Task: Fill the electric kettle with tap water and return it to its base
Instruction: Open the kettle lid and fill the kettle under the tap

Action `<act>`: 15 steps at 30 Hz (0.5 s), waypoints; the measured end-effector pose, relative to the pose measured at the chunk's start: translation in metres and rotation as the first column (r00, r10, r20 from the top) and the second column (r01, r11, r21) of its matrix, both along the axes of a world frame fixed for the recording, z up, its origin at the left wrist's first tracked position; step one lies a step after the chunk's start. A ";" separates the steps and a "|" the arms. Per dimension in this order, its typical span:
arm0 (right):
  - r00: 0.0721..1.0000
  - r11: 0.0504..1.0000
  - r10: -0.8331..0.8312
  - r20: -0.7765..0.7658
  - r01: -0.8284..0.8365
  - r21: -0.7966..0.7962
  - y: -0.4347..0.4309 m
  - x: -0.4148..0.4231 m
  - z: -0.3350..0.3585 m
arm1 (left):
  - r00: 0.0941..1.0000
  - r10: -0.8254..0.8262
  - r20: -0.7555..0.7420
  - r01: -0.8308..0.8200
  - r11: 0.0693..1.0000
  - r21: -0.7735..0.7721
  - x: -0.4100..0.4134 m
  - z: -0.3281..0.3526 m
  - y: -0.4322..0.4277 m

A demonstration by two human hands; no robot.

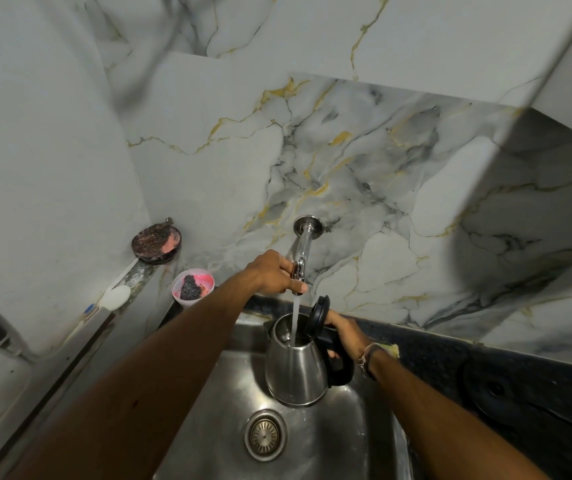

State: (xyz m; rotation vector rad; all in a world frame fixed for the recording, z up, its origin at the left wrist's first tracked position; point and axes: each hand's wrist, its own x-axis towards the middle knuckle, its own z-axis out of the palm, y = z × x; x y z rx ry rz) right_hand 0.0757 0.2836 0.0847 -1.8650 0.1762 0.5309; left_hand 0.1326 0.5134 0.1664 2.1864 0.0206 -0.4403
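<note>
A steel electric kettle (295, 372) with a black handle is held over the steel sink (343, 441), its black lid (319, 315) flipped up. My right hand (345, 332) grips the handle. A chrome tap (303, 249) sticks out of the marble wall, and a stream of water (295, 320) runs from it into the kettle's mouth. My left hand (275, 273) is closed around the tap's lever, just above the kettle. The round black kettle base (495, 389) lies on the dark counter to the right.
A pink cup holding a dark scrubber (192, 284) stands at the sink's back left corner, with a round dark dish (156, 242) behind it on the ledge. The drain strainer (265, 434) sits in the sink's floor. An overhanging marble shelf edge (520, 116) juts out upper right.
</note>
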 end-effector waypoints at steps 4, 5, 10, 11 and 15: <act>1.000 1.000 0.009 -0.003 -0.009 -0.010 0.001 0.000 0.000 | 1.000 0.000 -0.002 0.000 1.000 -0.007 -0.001 0.002 0.000; 1.000 1.000 0.008 -0.003 -0.008 -0.011 0.001 -0.001 0.000 | 1.000 -0.001 0.000 0.001 1.000 -0.009 -0.001 0.001 0.000; 1.000 1.000 0.011 -0.018 -0.011 -0.015 0.000 -0.002 0.001 | 1.000 -0.004 0.007 0.004 1.000 -0.022 -0.002 0.003 0.000; 1.000 1.000 0.011 -0.020 -0.011 -0.013 0.000 -0.002 0.001 | 1.000 -0.005 0.010 0.006 1.000 -0.020 -0.003 0.003 0.000; 1.000 1.000 0.014 -0.016 -0.014 -0.014 0.001 -0.004 0.004 | 1.000 -0.007 0.010 0.007 1.000 -0.010 -0.002 0.002 0.000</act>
